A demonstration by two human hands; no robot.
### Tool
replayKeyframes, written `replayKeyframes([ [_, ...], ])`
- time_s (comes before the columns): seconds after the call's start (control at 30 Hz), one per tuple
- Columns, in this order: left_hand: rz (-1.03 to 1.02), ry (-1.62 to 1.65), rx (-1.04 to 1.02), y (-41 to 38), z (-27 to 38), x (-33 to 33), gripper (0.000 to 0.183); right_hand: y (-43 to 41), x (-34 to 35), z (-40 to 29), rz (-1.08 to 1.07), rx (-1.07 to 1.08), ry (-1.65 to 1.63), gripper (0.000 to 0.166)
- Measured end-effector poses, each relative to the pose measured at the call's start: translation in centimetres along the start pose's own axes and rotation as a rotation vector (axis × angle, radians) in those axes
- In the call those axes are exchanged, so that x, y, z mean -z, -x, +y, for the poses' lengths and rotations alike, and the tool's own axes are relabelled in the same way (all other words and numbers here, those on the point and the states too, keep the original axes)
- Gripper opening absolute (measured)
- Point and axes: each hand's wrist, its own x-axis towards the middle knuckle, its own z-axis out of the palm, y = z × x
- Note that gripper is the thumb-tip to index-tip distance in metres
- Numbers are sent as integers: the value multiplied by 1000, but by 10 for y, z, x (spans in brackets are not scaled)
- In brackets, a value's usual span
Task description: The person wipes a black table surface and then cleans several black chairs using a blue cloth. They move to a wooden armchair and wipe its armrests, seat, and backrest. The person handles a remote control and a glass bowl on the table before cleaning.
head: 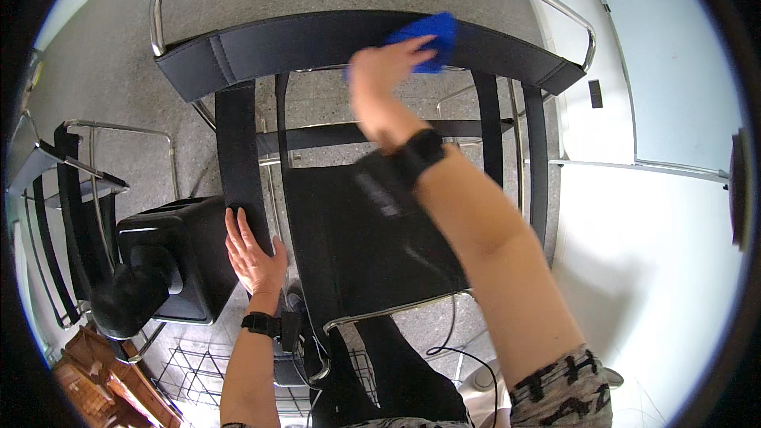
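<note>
My right hand (386,68) lies on a blue cloth (440,38) against the wide black back strap (315,41) of a chair with a chrome tube frame; the hand is blurred, and whether it grips the cloth is hard to tell. On the chair's black left armrest strap (238,148) rests my left hand (255,264), palm down, fingers apart, holding nothing. Between the arms is the black seat (357,238). Each wrist wears a black band, and a dark cable hangs below the seat.
To the left stand a black box-shaped object (184,255) and another chrome-framed chair (89,172). A wire rack (196,368) and a brown wooden piece (113,386) are at the lower left. A white wall (606,214) borders the right side.
</note>
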Motion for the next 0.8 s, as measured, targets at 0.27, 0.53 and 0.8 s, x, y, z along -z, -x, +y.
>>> replayKeyframes([
  [0.27, 4, -59, -163, 1, -9, -14, 88, 161, -123, -40, -344, 303, -29, 98],
  [0.53, 10, 62, -17, 0, -6, -1, 87, 154, -4, 18, -695, 687, -605, 60],
  [0.8, 10, 40, -18, -1, -5, -2, 86, 147, -19, 154, -805, -351, -517, 37],
])
